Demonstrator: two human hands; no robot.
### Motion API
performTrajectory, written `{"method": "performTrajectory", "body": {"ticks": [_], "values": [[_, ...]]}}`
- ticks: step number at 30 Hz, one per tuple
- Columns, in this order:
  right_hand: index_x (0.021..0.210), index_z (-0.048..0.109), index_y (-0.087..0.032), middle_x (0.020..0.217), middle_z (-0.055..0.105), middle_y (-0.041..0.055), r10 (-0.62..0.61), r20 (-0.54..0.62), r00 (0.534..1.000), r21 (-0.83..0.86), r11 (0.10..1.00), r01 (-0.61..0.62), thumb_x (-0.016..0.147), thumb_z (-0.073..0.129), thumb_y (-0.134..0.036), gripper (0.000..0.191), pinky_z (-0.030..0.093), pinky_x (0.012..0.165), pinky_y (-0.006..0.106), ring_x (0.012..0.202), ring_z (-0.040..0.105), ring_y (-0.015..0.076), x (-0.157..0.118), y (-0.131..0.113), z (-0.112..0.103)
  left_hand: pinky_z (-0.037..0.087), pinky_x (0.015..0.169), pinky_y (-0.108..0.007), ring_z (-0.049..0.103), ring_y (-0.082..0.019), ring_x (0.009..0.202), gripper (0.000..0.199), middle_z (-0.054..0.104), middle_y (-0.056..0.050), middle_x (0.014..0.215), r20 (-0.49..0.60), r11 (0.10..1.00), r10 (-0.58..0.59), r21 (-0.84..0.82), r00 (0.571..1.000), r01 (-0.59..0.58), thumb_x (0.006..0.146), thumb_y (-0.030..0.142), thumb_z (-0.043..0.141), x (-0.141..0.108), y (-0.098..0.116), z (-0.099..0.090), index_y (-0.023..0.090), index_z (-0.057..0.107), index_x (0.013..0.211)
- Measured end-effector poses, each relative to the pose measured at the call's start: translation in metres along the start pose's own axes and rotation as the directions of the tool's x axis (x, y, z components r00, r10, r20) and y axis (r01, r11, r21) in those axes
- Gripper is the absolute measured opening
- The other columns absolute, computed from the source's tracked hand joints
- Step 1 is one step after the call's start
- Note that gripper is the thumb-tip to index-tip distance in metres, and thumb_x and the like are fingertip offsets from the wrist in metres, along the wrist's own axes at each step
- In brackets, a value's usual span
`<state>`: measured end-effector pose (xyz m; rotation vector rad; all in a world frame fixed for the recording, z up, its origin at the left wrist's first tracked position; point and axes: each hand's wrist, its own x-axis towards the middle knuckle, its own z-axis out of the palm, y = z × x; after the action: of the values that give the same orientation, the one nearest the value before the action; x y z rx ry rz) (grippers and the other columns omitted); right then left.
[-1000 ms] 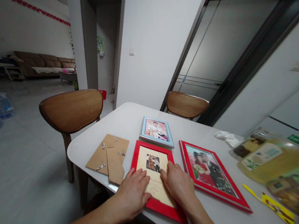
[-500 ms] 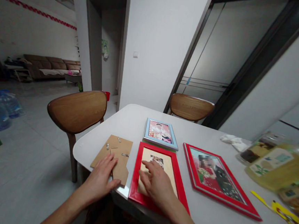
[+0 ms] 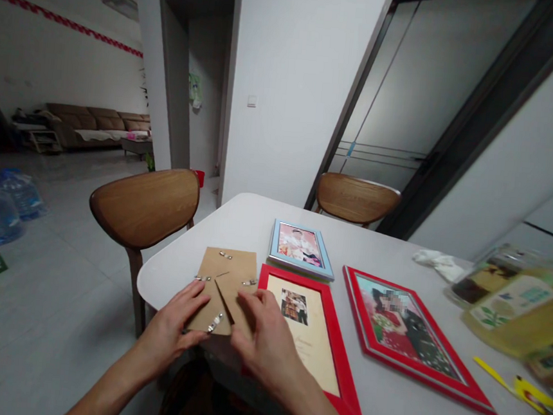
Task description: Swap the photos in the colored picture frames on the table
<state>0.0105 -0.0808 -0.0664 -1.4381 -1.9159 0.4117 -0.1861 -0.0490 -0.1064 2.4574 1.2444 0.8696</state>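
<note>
At the near left corner of the table (image 3: 167, 272), the left side and lower corner of a brown backing board (image 3: 235, 262) are pinched by the left hand (image 3: 170, 321), its thumb low and fingers curled narrowly on top. The board's right side, by the stand flap (image 3: 238, 311), is gripped by the right hand (image 3: 272, 336), likely so that the board is steadied evenly from both sides. With the metal clips faced upward, the board's back is kept in view. Just right, the smaller red frame (image 3: 340, 368) is laid along the near edge, partly covered by the right forearm. Behind it, the blue frame (image 3: 326, 257) is set face up. Farther right, the larger red frame (image 3: 429, 376) is placed apart, presumably to leave elbow room.
</note>
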Motion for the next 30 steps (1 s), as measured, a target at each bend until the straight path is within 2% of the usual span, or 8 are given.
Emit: {"method": "performTrajectory", "body": {"ticks": [2,5,9,14,19,23,30], "values": [[0.1,0.053,-0.017,0.098,0.049,0.0077,0.021,-0.044,0.999,-0.034,0.999,-0.022,0.063,0.048,-0.017,0.037,0.04,0.083,0.033,0.092,0.049,0.0171,-0.014,0.008,-0.024,0.028,0.099,-0.043,0.029,-0.023,0.122,0.049,0.037,-0.012,0.13,0.023,0.998,0.042,-0.042,0.999,-0.041,0.073,0.031,0.059,0.011,0.026,0.001,0.019,0.043,0.117],[0.094,0.058,-0.018,0.097,0.052,0.008,0.097,-0.099,0.99,-0.122,0.986,-0.109,0.065,0.049,-0.024,0.031,0.043,0.08,0.035,0.09,0.052,0.0189,-0.039,0.031,-0.053,0.028,0.099,-0.041,0.029,-0.023,0.121,0.05,0.038,-0.013,0.129,0.143,0.99,0.099,-0.112,0.985,-0.083,0.071,0.032,0.06,0.027,0.065,0.015,0.016,0.045,0.115],[0.089,0.062,-0.02,0.093,0.055,0.0086,0.164,-0.133,0.977,-0.221,0.957,-0.19,0.064,0.05,-0.032,0.03,0.046,0.074,0.035,0.086,0.055,0.0204,-0.066,0.066,-0.069,0.029,0.098,-0.039,0.034,-0.024,0.119,0.048,0.041,-0.013,0.126,0.258,0.984,0.141,-0.145,0.956,-0.106,0.068,0.031,0.064,0.039,0.094,0.042,0.014,0.049,0.11],[0.092,0.061,-0.018,0.096,0.055,0.0095,0.142,-0.145,0.979,-0.29,0.94,-0.179,0.065,0.049,-0.029,0.031,0.045,0.079,0.035,0.09,0.054,0.0206,-0.075,0.087,-0.059,0.027,0.096,-0.046,0.041,-0.024,0.113,0.04,0.048,-0.01,0.121,0.298,0.992,0.105,-0.1,0.949,-0.079,0.069,0.031,0.062,0.043,0.095,0.055,0.018,0.051,0.105],[0.095,0.06,-0.018,0.101,0.053,0.0108,0.053,-0.169,0.984,-0.353,0.929,-0.111,0.065,0.051,-0.028,0.033,0.042,0.081,0.04,0.095,0.05,0.0225,-0.074,0.093,-0.042,0.03,0.097,-0.038,0.042,-0.022,0.112,0.034,0.051,-0.011,0.118,0.267,0.992,0.082,-0.112,0.96,-0.054,0.07,0.024,0.06,0.041,0.087,0.055,0.014,0.054,0.102],[0.096,0.06,-0.021,0.1,0.054,0.01,0.015,-0.159,0.987,-0.404,0.911,-0.078,0.068,0.05,-0.029,0.03,0.041,0.078,0.042,0.092,0.049,0.0232,-0.074,0.091,-0.04,0.03,0.098,-0.037,0.041,-0.021,0.113,0.033,0.052,-0.012,0.117,0.233,0.989,0.081,-0.137,0.969,-0.049,0.071,0.023,0.059,0.039,0.081,0.059,0.012,0.054,0.102],[0.1,0.057,-0.019,0.096,0.057,0.0084,0.072,-0.194,0.978,-0.354,0.925,-0.138,0.068,0.05,-0.031,0.035,0.043,0.079,0.039,0.089,0.052,0.0206,-0.068,0.088,-0.042,0.033,0.096,-0.037,0.042,-0.022,0.112,0.037,0.051,-0.012,0.117,0.182,0.976,0.108,-0.205,0.977,-0.069,0.07,0.026,0.06,0.039,0.074,0.061,0.013,0.053,0.104]]}}
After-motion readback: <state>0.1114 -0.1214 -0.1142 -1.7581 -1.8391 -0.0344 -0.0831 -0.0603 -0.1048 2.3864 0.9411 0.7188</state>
